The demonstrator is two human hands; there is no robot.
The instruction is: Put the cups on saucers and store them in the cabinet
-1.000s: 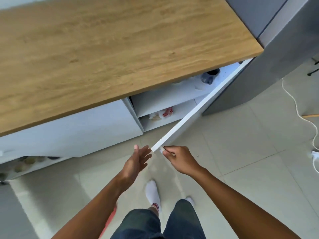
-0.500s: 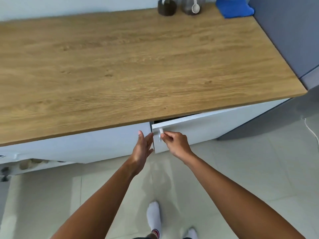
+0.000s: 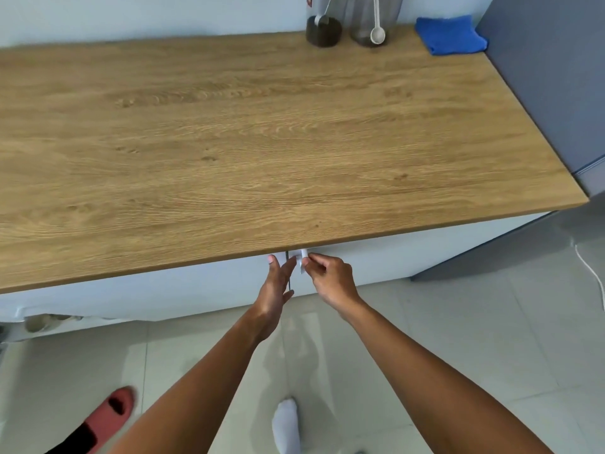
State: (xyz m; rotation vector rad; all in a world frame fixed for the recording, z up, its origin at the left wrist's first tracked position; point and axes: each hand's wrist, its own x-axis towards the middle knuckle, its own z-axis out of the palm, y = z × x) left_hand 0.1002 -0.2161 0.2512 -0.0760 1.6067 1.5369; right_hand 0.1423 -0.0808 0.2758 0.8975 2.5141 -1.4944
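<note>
The white cabinet door (image 3: pixel 409 253) under the wooden counter (image 3: pixel 262 142) is pushed flush against the cabinet front. My right hand (image 3: pixel 327 276) pinches the small white handle (image 3: pixel 302 258) at the door's left edge. My left hand (image 3: pixel 276 283) lies flat with straight fingers against the neighbouring white door, just left of the seam. No cups or saucers are visible; the cabinet's inside is hidden behind the door.
At the counter's back stand a dark jar (image 3: pixel 324 29) and a clear container with a white spoon (image 3: pixel 376 24), beside a blue cloth (image 3: pixel 450 34). A grey tall unit (image 3: pixel 550 77) borders the right. A red slipper (image 3: pixel 108 417) and a white cable (image 3: pixel 589 273) lie on the tiled floor.
The cabinet door swung from wide open to shut, with my right hand on its handle and my left hand following beside it. The shelves with their contents went out of sight.
</note>
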